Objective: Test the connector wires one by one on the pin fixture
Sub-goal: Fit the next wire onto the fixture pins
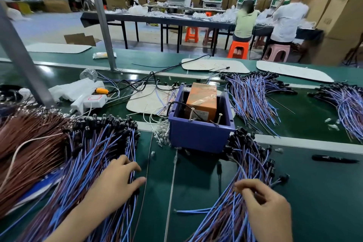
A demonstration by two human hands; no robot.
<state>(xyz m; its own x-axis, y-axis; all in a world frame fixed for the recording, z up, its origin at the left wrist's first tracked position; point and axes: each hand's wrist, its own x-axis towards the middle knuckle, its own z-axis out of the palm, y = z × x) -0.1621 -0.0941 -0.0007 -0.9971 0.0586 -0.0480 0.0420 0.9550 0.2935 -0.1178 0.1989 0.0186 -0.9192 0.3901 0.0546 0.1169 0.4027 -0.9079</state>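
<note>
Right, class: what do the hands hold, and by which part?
Left hand rests open on the left wires, gripping nothing; right hand pinches right-pile wires mid-length, away from their connectors.

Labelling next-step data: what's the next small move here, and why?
Probably the right hand lifts one wire out of the right wire bundle toward the two pins: its fingers curl into that bundle, and the pins stand bare.

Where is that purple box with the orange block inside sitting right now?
The purple box sits mid-frame in the head view on the green bench, between the left wire bundle and the right wire bundle.
</note>
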